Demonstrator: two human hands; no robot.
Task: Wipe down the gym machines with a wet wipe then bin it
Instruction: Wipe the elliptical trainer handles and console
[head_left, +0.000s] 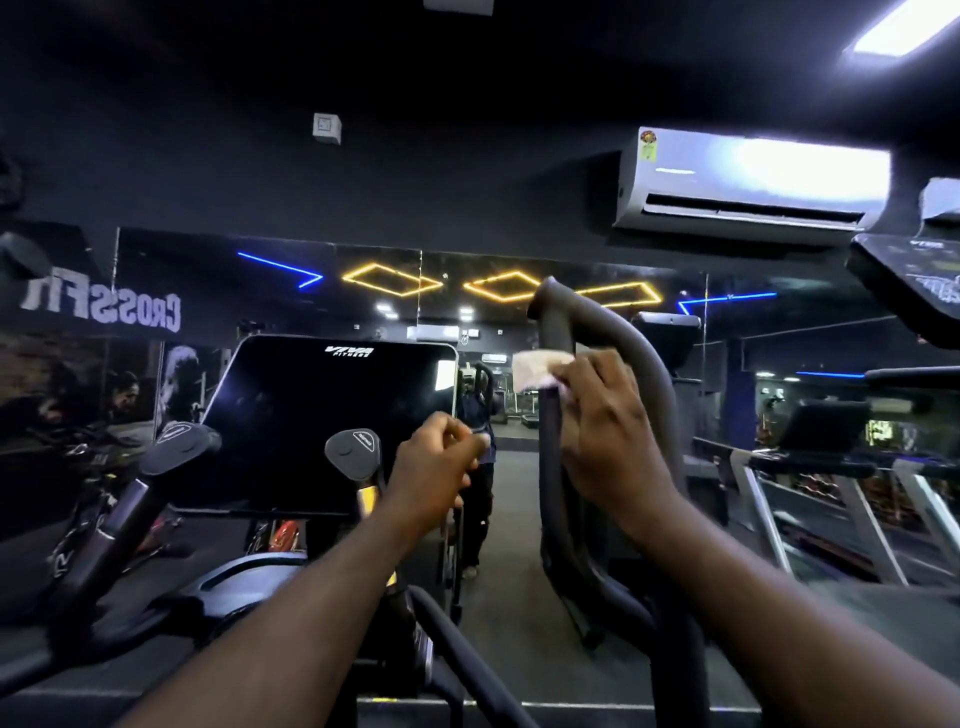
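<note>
- Two hands in view, both raised in front of a dark gym machine; entries run left to right.
- Mirror wall (104, 322) at far left, showing reversed "CROSSFIT" lettering.
- Fixed grip (179, 441): short black handle with a flat oval cap, tilted, at the lower left corner of the console.
- Console (332, 421): black glossy screen, unlit, white logo at the top edge.
- Left hand (436, 462): held in the air just right of the console, touching no part of the machine. Fingers curled in toward the palm, thumb on top. Nothing visible in the grasp; fingertips blurred.
- Wet wipe (540, 369): pale white, thin, crumpled, slightly blurred. It sits on the upper part of the elliptical handlebar (555, 317), below the handlebar's rounded top end.
- Wipe relative to fingers: one end is trapped between the right fingers and the bar. The free end sticks out to the left, past the fingertips and beyond the bar's left edge.
- Right hand (613, 421): back of hand toward the camera, fingers bent round the black curved handlebar, pressing the wipe onto it. Contact with the bar is through the wipe at the fingertips; palm side hidden.
- Air conditioner (753, 182): white wall unit, high up on the right, well apart from the hands.
- Treadmill (826, 462): at the right edge, beside the machine, with grey side rails.
</note>
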